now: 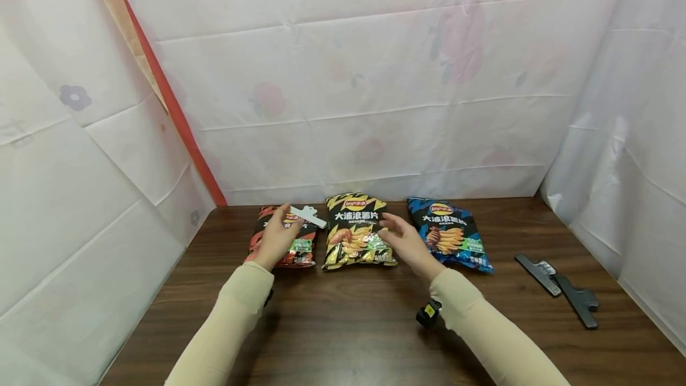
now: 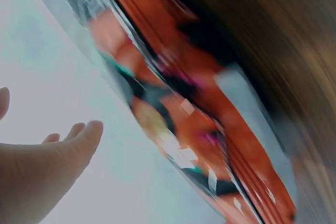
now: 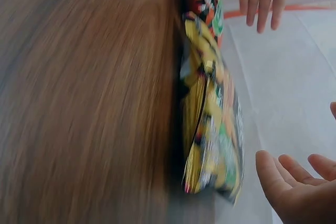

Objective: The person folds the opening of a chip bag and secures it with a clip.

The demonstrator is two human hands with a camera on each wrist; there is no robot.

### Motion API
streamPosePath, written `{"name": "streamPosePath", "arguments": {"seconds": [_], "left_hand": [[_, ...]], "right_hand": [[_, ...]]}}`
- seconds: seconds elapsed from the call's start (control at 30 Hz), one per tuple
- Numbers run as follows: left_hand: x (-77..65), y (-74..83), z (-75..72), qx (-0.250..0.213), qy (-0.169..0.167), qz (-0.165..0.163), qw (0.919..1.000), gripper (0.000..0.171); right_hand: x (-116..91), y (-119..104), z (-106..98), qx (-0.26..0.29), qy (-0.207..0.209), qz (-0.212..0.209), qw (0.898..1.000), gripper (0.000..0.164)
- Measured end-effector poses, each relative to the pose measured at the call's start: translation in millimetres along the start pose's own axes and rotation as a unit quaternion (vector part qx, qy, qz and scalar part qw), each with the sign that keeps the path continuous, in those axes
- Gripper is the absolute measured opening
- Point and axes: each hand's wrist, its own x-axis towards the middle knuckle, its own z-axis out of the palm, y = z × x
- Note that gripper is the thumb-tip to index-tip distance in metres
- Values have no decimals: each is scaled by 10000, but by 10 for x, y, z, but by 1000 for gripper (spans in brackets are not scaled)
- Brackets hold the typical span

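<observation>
My left hand (image 1: 278, 237) hovers over a red bag of chips (image 1: 302, 249), its fingers apart and holding nothing. A white clip (image 1: 308, 215) lies by its fingertips at the top right of that bag; whether it grips the bag I cannot tell. My right hand (image 1: 409, 246), fingers loosely bent with nothing between them, is held above the gap between a yellow bag of chips (image 1: 356, 231) and a blue bag of chips (image 1: 450, 234). In the right wrist view the yellow bag (image 3: 210, 124) lies below the right hand (image 3: 299, 187). The left wrist view shows the red bag (image 2: 173, 108) blurred.
Two dark clips, one (image 1: 538, 274) behind the other (image 1: 579, 301), lie on the right of the brown wooden table (image 1: 343, 326). White patterned sheeting (image 1: 375, 106) stands behind and on both sides. A red-orange strip (image 1: 166, 88) runs down the back left corner.
</observation>
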Motion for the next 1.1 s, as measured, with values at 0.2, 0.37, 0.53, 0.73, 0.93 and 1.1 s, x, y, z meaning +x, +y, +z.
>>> {"name": "streamPosePath", "arguments": {"seconds": [0.2,0.37,0.53,0.73,0.93,1.1], "left_hand": [[-16,104,283,-427,-261,-21,9987,70],[-53,152,520,-471,-460,-55,9978,75],[-98,162,692,-385,-752,-178,9963,88],[-102,126,781,-372,-631,-332,9968,98],[-79,90,826,-262,-676,-437,9964,86],[-57,65,854,-296,-609,-402,9969,78]], "right_hand": [[-20,108,-162,-199,212,142,9995,57],[4,193,-169,-19,235,294,9993,56],[63,293,-100,211,296,511,9980,58],[114,380,-25,432,403,730,9956,59],[161,428,25,385,353,854,9950,62],[193,443,66,263,365,954,9944,64]]}}
